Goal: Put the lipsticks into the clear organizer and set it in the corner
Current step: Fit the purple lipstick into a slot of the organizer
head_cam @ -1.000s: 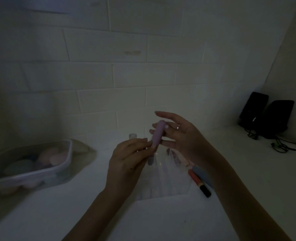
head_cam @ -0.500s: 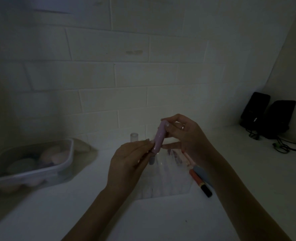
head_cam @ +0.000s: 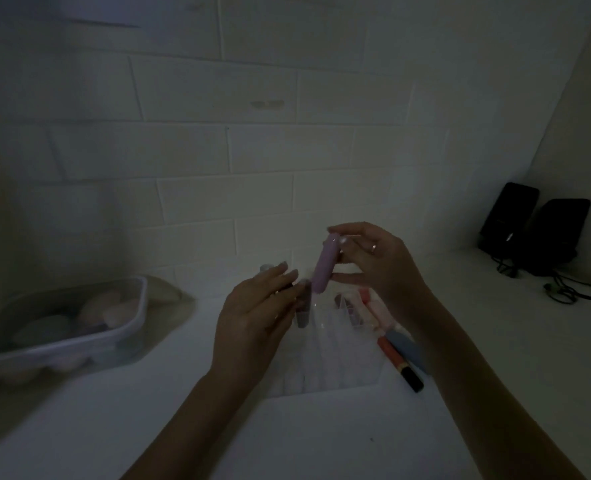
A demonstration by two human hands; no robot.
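Observation:
The scene is dim. My right hand [head_cam: 377, 268] pinches the upper end of a pale pink lipstick [head_cam: 323, 266], held nearly upright above the clear organizer [head_cam: 335, 355] on the white counter. My left hand [head_cam: 252, 323] hovers just left of the lipstick's lower end, fingers apart and off it. A dark lipstick [head_cam: 302, 308] stands in the organizer's near-left slot. Pink lipsticks [head_cam: 363, 299] stand at its far right. An orange lipstick with a black cap [head_cam: 399, 363] and a blue-grey tube [head_cam: 408, 348] lie on the counter right of the organizer, partly hidden by my right forearm.
A clear tub [head_cam: 58, 327] holding pale makeup sponges sits at the left on the counter. Two black devices [head_cam: 536, 226] with cables stand in the right corner by the wall. A tiled wall runs behind.
My left hand has let go of the pink lipstick's lower end and moved slightly left. My right hand now holds the lipstick alone, tilted a little more upright.

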